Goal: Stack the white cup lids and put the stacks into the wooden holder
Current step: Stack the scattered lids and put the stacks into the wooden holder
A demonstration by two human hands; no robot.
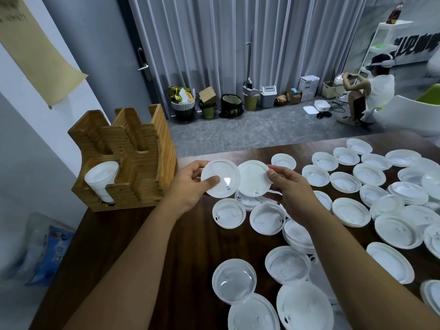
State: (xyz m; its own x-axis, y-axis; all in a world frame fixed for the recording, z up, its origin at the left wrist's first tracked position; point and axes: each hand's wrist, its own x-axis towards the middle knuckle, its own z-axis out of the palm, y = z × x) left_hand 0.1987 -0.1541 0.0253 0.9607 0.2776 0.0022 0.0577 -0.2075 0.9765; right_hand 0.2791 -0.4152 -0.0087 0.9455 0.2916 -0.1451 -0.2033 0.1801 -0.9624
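Left hand pinches white lid, raised just right of wooden holder. Right hand grips second lid, edge overlapped by first. Lid stack sits in holder's front-left slot. Loose lids scattered on dark table, right of holder.
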